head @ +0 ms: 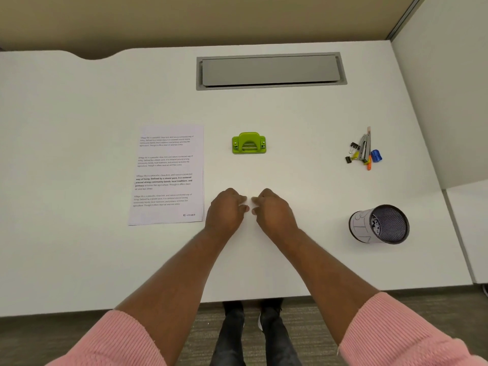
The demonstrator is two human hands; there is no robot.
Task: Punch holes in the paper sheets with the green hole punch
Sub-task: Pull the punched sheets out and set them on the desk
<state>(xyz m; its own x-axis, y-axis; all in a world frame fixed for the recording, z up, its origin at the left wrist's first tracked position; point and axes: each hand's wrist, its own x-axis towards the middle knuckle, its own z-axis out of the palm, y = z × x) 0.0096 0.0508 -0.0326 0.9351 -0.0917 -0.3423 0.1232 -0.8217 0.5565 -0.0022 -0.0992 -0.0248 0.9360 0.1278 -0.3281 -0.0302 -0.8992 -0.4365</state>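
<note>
1. L hand [225, 212] & R hand [274, 213]: both are resting knuckles-up on the desk [290, 114] near its front edge. Fingers are curling loosely inward, tips nearly meeting. Neither is gripping anything; both are idle.
2. Green hole punch [249, 143]: sitting flat on the desk straight ahead of the hands, apart from both, untouched. Paper slot appears to be facing the person, prob. so sheets can be fed from the near side.
3. Paper sheets [167, 175]: lying flat, print up, left of the punch & just beside L hand. Bottom edges are showing slight offset, so it is a small stack. Nothing is sitting in the punch.
4. Assessment: punching is not yet starting. L hand is lying closest to the sheets, so it looks best placed to take them.
5. Misc: stationery pile [363, 151] & mesh pen cup [380, 224] are sitting well off to the right, not obstructing.
</note>
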